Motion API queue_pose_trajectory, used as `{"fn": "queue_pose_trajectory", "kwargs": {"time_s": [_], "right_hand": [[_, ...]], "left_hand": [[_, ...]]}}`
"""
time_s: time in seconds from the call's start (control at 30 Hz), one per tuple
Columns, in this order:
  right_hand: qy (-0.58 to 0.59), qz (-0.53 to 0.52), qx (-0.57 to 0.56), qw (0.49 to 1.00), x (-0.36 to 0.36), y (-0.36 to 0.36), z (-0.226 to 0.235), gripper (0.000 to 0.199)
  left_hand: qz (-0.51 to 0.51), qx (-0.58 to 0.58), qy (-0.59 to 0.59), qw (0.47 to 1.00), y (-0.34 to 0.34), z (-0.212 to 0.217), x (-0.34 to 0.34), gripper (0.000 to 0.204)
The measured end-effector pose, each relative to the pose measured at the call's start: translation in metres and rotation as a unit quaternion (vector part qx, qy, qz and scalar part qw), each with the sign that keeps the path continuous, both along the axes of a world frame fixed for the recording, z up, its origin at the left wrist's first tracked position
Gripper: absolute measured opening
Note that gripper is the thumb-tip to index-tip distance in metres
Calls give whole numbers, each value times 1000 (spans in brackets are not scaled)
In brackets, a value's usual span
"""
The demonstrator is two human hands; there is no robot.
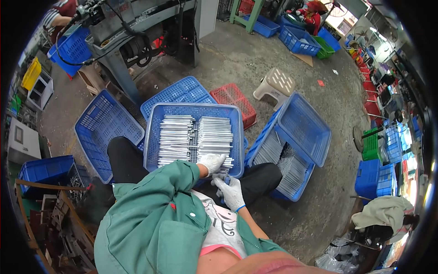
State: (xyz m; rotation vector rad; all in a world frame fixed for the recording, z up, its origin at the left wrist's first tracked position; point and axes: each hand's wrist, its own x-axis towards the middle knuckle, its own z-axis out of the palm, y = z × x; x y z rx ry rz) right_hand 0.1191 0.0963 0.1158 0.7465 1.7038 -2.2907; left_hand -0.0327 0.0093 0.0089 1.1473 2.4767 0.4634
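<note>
Two stacks of shiny metal rods (215,132) lie side by side in a blue plastic basket (196,108) in front of me. My left hand (211,163), in a white work glove, is over the near end of the right stack with its fingers curled in. What those fingers hold is hidden. Just below it, at the basket's near right corner, my right hand (232,193), also gloved, is closed around a small dark blue-grey thing (222,181) too small to name. The two hands nearly touch.
Right of me, a blue crate (261,157) holds more rods, with an empty blue basket (305,130) tilted on it. Another blue basket (107,123) leans at my left. Beyond are a red crate (235,102), a beige stool (276,83) and a machine (132,36). Other people work farther off.
</note>
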Motion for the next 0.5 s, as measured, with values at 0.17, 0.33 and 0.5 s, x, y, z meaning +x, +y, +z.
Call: {"fn": "queue_pose_trajectory", "kwargs": {"time_s": [0.17, 0.33, 0.5], "right_hand": [[-4, -6, 17, 1000, -2, -1, 5, 23], [-1, -10, 5, 1000, -6, -4, 1, 19], [21, -10, 27, 999, -36, -6, -18, 14]], "left_hand": [[111, 18, -62, 992, 10, 27, -11, 25], [313, 360, -236, 847, -6, 38, -42, 27], [415, 515, -539, 522, -77, 79, -27, 24]]}}
